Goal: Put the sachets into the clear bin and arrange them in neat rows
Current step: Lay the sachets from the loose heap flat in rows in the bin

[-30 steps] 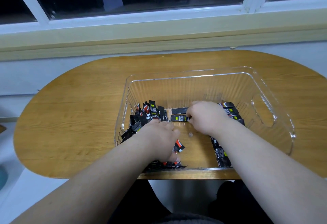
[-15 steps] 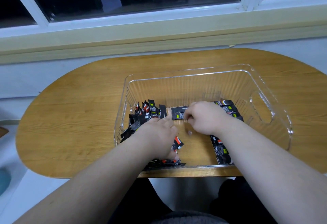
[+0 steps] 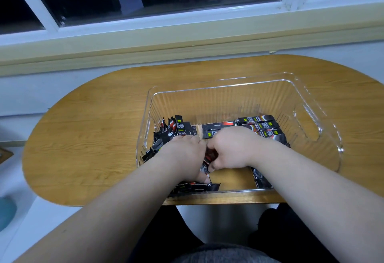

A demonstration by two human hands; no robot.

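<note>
The clear bin [image 3: 324, 104] stands on the wooden table with both my hands inside it. A loose heap of black sachets [image 3: 173, 129] leans against the bin's left wall. A flat row of sachets [image 3: 257, 124] lies along the back right. My left hand [image 3: 185, 154] holds a small bunch of sachets [image 3: 207, 160] in the middle of the bin. My right hand [image 3: 232, 148] is curled beside it, fingers pinching the same bunch. More sachets [image 3: 197, 187] lie at the front wall, and some [image 3: 260, 178] under my right forearm.
The oval wooden table [image 3: 93, 138] meets a wall with a window sill [image 3: 187, 40] behind it. The bin has a cut-out handle [image 3: 307, 121] in its right wall. My legs are below the table's front edge.
My right hand has drawn back from the back row toward my left hand and now meets it at the bunch. The sachets it left lie flat in the back row.
</note>
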